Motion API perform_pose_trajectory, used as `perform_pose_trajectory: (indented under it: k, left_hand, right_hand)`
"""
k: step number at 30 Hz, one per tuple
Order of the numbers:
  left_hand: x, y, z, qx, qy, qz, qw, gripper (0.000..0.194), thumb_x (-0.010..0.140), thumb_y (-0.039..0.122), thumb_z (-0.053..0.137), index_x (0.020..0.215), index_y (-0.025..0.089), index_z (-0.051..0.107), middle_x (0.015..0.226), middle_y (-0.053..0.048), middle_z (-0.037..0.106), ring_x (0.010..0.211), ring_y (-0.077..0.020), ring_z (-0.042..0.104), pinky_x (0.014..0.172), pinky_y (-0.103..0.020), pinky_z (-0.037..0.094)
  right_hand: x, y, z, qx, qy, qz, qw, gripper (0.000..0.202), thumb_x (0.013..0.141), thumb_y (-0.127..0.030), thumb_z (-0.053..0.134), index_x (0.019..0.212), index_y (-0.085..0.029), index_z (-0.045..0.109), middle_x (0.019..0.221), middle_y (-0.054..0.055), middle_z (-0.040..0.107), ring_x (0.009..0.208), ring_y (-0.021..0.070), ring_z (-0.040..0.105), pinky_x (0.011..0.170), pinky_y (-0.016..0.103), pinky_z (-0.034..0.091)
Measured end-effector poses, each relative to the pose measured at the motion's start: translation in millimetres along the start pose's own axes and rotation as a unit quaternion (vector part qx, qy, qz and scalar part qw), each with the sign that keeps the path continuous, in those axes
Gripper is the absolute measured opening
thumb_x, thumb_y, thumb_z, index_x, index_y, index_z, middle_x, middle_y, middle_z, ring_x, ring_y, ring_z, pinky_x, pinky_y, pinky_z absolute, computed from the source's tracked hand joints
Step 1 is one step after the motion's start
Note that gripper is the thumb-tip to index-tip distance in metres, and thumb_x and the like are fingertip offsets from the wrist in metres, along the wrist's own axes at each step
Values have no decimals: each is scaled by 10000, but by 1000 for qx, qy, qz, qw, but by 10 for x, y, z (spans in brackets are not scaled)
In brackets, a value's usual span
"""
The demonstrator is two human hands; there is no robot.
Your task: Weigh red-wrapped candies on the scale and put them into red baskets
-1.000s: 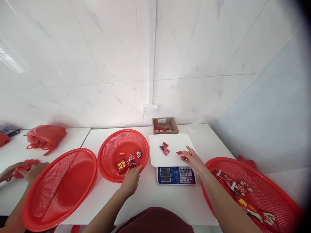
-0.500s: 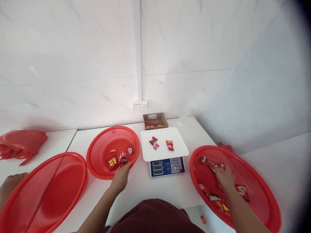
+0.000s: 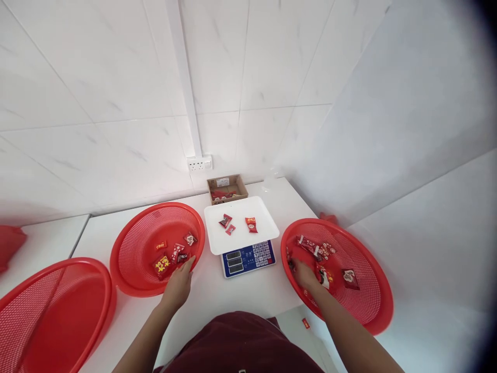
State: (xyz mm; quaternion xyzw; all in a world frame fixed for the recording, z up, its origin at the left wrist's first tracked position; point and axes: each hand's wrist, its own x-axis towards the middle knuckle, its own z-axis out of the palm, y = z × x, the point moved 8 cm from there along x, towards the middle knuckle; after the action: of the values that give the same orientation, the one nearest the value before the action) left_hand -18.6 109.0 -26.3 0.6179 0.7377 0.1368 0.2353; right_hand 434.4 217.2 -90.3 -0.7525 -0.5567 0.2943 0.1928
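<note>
My left hand (image 3: 178, 286) is closed at the near right rim of a round red mesh basket (image 3: 132, 224). Several wrapped candies (image 3: 162, 265) in red, yellow and white lie in that basket, close to my fingertips. On the right, my right hand (image 3: 305, 274) reaches down into a second red basket (image 3: 382, 295) that holds several wrapped candies (image 3: 350, 278). Its fingers are together at a small dark-wrapped candy (image 3: 292, 264) by the left wall; they are partly hidden. Between the baskets, a digital scale (image 3: 248, 258) carries a white tray (image 3: 243, 235) with three small wrapped pieces.
Behind the scale stands a cardboard box (image 3: 241, 192) with red packets. Another red basket (image 3: 101, 316) is at the left, and red plastic (image 3: 11, 242) lies at the far left. A small red wrapper (image 3: 306, 323) is on the floor. A socket (image 3: 200, 163) is on the wall.
The view has swung to the right. My right hand has moved from the long candies to the left side of its basket. A hand at the far left has left the view.
</note>
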Motion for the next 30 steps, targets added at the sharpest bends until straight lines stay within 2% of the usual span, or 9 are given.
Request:
perform_pose_trajectory:
  k: [4,8,10,12,14,16,21,26,30]
  left_hand:
    - [-11,2,-1,-9,4,-3,1000,496,883,150,340,1365,131,451,1319,-128,568,1194,-247,544,992,-401,440]
    - [-35,1,-5,-12,8,-1,1000,504,868,133,349,1359,158,462,1302,-109,585,1199,-236,539,1008,-394,425]
    - [-38,3,-16,-11,10,2,1000,501,875,137,341,1361,162,462,1292,-107,591,1196,-234,542,1006,-394,427]
    - [-31,8,-26,-9,6,4,1000,494,883,147,344,1364,159,459,1297,-111,587,1188,-234,547,1000,-391,432]
    - [-19,10,-29,-5,-3,4,1000,488,887,151,353,1363,153,458,1298,-118,585,1181,-235,554,996,-389,435]
    - [-10,9,-27,-3,-8,2,1000,486,890,153,357,1366,142,455,1298,-125,584,1185,-236,552,998,-382,434]
    - [-8,-1,-17,-4,1,6,1000,494,889,146,344,1372,140,446,1327,-128,560,1211,-236,533,1001,-380,434]
    - [-12,7,-19,-3,6,14,1000,484,894,158,354,1368,165,454,1309,-114,576,1183,-228,554,983,-364,444]
    - [-12,3,-22,13,4,2,1000,485,897,160,358,1374,157,449,1258,-135,605,1136,-243,581,941,-375,465]
  right_hand:
    - [214,-187,-126,-36,30,-11,999,327,715,-217,516,1014,-168,641,981,94,689,955,237,611,896,364,447]
    - [288,-328,-282,-90,100,-11,991,533,825,-301,399,1328,-136,456,1424,195,411,1340,338,312,1069,535,268]
    - [296,-393,-157,-155,52,-32,986,561,827,-310,412,1377,-198,417,1536,141,257,1413,357,152,1078,628,185]
    - [275,-361,42,-206,-31,-33,978,555,816,-289,439,1370,-253,434,1565,96,213,1431,366,83,1052,705,124]
    - [231,-265,156,-201,-77,-20,976,533,797,-271,482,1330,-276,484,1555,92,250,1425,390,100,1017,751,113]
    - [186,-170,151,-176,-77,-26,981,475,781,-248,516,1253,-284,556,1531,87,311,1410,388,169,1020,722,179]
    - [108,115,-193,-140,-29,-49,989,358,749,-112,473,1042,-202,657,1239,106,607,1152,251,542,989,404,410]
    - [49,499,-632,-124,29,20,992,337,773,-184,425,1049,-168,619,1041,132,665,981,249,622,869,393,472]
    - [-91,658,-532,-110,-32,38,993,215,663,-264,609,859,-200,670,749,63,691,718,240,650,721,387,499]
